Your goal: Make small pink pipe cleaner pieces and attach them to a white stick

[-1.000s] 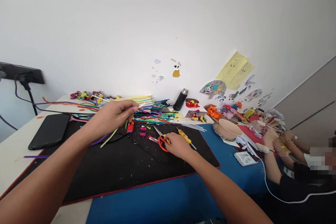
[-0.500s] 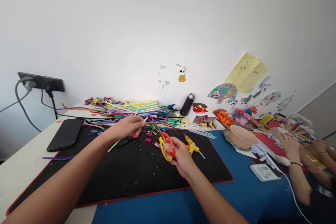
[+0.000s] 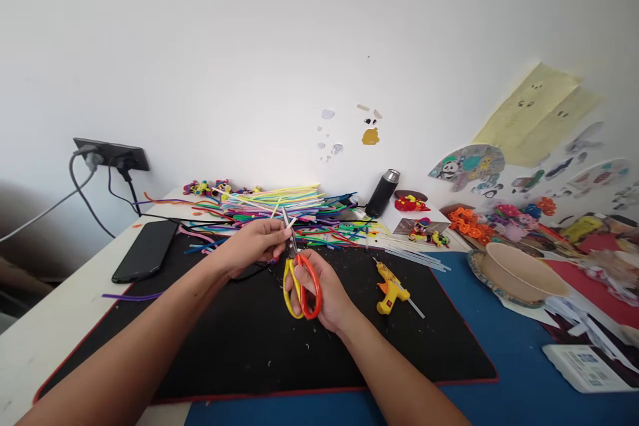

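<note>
My left hand (image 3: 257, 243) pinches a pale yellow pipe cleaner (image 3: 276, 207) between thumb and fingers, with a short end (image 3: 292, 222) sticking out past the fingertips. My right hand (image 3: 324, 289) has its fingers through the handles of scissors (image 3: 317, 293), one loop red and the other yellow. The blades point up and away, right beside my left fingertips, at the short end. Whether they touch it I cannot tell. Part of a dark pipe cleaner and something red and blue show under my left hand, mostly hidden.
A yellow glue gun (image 3: 392, 287) lies on the black mat (image 3: 239, 353). Behind my hands is a pile of coloured pipe cleaners (image 3: 279, 203). A phone (image 3: 144, 251) lies left; a black flask (image 3: 383, 193), glue sticks (image 3: 417, 258) and a bowl (image 3: 524, 273) stand or lie right.
The scissors have come left and up to my left fingertips, their blades now by the pipe cleaner's end. The view has shifted, and the other people's hands at right are mostly out of sight.
</note>
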Demonstrator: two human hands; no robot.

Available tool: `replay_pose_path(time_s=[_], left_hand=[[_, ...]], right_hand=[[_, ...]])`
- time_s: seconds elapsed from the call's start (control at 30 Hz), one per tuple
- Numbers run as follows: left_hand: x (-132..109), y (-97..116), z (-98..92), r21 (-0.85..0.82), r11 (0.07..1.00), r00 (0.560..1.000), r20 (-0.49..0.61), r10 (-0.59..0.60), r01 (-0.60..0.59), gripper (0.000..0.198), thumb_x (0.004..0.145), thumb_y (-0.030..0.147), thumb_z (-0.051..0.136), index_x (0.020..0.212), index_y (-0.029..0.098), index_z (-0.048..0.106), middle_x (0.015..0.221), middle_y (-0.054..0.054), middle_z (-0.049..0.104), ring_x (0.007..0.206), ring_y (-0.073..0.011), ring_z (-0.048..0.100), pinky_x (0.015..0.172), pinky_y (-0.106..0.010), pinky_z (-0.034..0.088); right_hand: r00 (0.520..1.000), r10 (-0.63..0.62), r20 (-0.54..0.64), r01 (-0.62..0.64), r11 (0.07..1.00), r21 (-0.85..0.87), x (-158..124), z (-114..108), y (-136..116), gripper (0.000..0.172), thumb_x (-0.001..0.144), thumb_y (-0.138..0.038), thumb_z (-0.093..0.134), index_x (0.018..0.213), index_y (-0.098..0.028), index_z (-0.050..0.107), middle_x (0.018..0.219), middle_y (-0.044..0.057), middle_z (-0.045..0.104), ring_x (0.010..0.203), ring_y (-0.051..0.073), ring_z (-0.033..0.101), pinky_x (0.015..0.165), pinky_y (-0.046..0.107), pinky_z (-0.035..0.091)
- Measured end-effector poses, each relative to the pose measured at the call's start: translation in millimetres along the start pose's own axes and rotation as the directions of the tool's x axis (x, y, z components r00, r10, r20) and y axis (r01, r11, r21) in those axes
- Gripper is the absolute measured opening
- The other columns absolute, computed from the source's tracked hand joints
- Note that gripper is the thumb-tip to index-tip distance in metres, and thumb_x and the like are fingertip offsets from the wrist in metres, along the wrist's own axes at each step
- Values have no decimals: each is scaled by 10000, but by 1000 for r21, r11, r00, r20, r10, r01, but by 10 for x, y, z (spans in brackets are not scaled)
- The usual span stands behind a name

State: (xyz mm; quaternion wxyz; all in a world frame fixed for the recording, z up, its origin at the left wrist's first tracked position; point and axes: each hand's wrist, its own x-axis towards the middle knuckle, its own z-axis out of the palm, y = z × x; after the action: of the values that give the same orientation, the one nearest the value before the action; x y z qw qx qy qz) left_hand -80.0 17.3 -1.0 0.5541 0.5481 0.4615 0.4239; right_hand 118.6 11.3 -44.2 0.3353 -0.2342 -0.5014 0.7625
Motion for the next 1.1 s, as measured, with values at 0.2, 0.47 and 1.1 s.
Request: replay_pose_path(time_s=[0.2, 0.47, 1.1], left_hand=[[-19, 77, 67, 54, 998, 998, -61, 17, -13, 483, 887, 639, 656, 743, 202, 507, 596, 33, 498, 519, -104, 389, 494, -236, 246], [9, 83, 11, 205, 979, 990, -138, 24, 5, 494, 880, 668, 635, 1034, 200, 606, 576, 45, 534, 500, -118, 398, 497, -237, 252], [-95, 277, 31, 514, 857, 914, -328, 238, -39, 463, 916, 619, 579, 769, 183, 627, 579, 38, 521, 528, -119, 414, 512, -245, 286]], right_hand=[[999, -12, 53, 13, 1000, -19, 188, -69, 0, 627, 790, -611, 817, 1179, -223, 515, 744, -37, 698, 383, 105, 570, 368, 198, 412], [995, -21, 94, 22, 1000, -17, 79, -363, 105, 643, 887, -653, 706, 1293, -162, 614, 744, 11, 696, 363, 92, 526, 368, 212, 381], [990, -13, 141, 30, 992, -119, 14, -341, 53, 756, 852, -754, 675, 1342, -182, 617, 976, 120, 769, 829, 259, 781, 724, 342, 580]])
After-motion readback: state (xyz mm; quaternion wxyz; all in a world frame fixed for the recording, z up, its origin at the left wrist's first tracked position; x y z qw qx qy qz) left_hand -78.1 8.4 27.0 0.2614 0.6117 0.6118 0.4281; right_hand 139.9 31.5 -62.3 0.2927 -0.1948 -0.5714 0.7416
